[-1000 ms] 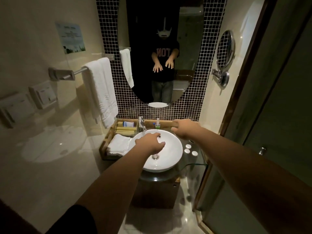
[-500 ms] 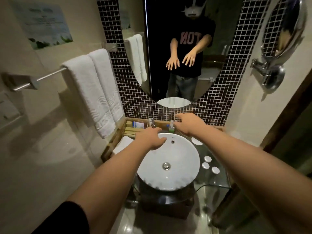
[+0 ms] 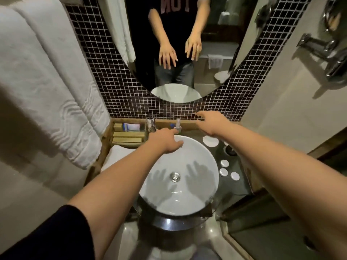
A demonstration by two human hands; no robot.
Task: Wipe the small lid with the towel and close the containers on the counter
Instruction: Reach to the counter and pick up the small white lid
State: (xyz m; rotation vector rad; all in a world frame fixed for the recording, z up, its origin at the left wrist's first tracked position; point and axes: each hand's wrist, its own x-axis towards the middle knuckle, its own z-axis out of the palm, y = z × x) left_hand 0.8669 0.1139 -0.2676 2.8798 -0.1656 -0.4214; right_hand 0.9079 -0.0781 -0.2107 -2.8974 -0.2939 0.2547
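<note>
Both my arms reach out over a round white basin (image 3: 199,199). My left hand (image 3: 165,140) hovers above its far rim, fingers spread, holding nothing. My right hand (image 3: 211,121) is held open farther right, near the tiled wall, also empty. On the dark glass counter (image 3: 242,184) to the right of the basin lie three small white round lids (image 3: 224,163) (image 3: 223,172) (image 3: 235,176), a larger white disc (image 3: 210,141) and a dark open container (image 3: 230,150). A folded white towel (image 3: 115,155) lies left of the basin.
A wooden tray (image 3: 127,136) with boxed toiletries sits behind the folded towel. The tap (image 3: 151,124) and a small bottle (image 3: 178,124) stand at the basin's back. A large white towel (image 3: 43,79) hangs at left. An oval mirror (image 3: 176,45) and a chrome wall mirror arm (image 3: 323,51) are ahead.
The view has moved closer to the basin and tilted downward. Both hands have stayed outstretched and open over the basin, shifting slightly toward the back wall.
</note>
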